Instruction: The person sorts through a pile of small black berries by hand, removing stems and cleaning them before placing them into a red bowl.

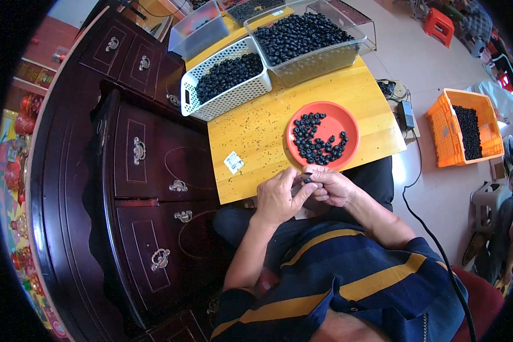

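Note:
My left hand point(278, 196) and my right hand point(332, 186) meet at the near edge of a yellow wooden table point(256, 134). Together they pinch a small black round part point(307, 179) between their fingertips. Just beyond them sits a red round plate point(350, 122) with several small black ring-shaped parts point(316, 142) scattered on it.
A white perforated basket point(225, 100) and a clear plastic tub point(319, 57), both full of black parts, stand at the table's far end. A dark wooden cabinet point(142, 154) flanks the left. An orange crate point(444, 128) with black parts and a black cable point(433, 239) lie on the floor to the right.

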Available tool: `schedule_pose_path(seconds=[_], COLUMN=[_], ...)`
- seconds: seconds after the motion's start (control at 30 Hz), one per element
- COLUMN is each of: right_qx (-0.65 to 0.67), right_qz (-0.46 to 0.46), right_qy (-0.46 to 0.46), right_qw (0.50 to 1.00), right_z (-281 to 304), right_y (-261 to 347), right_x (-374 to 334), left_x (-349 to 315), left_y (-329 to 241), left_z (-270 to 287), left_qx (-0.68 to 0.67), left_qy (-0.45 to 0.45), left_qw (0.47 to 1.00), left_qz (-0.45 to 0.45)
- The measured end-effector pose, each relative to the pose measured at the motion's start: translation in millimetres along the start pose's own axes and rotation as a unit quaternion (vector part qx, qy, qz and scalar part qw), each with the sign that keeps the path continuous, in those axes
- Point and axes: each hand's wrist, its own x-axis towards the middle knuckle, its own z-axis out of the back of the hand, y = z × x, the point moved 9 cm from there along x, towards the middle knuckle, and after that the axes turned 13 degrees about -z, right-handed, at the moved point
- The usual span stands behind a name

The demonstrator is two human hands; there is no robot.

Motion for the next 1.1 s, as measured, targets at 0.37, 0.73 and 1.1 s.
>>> schedule_pose_path(seconds=[0.37,0.73,1.1], right_qx=[0.006,0.045,0.076], right_qz=[-0.023,-0.037,-0.049], right_qy=[-0.005,0.008,-0.008], right_qw=[1.000,0.998,0.996], right_z=[-2.1,2.5,1.2], right_y=[-5.0,-11.5,-14.7], right_x=[0.3,3.0,3.2], left_x=[-2.5,-4.1,-1.7], left_y=[-1.1,2.6,0.3], left_z=[-1.6,-2.9,-2.3], left_qx=[0.055,0.037,0.049], left_qy=[-0.013,0.002,-0.006], left_qw=[0.998,0.999,0.998], left_qz=[-0.029,-0.009,-0.033])
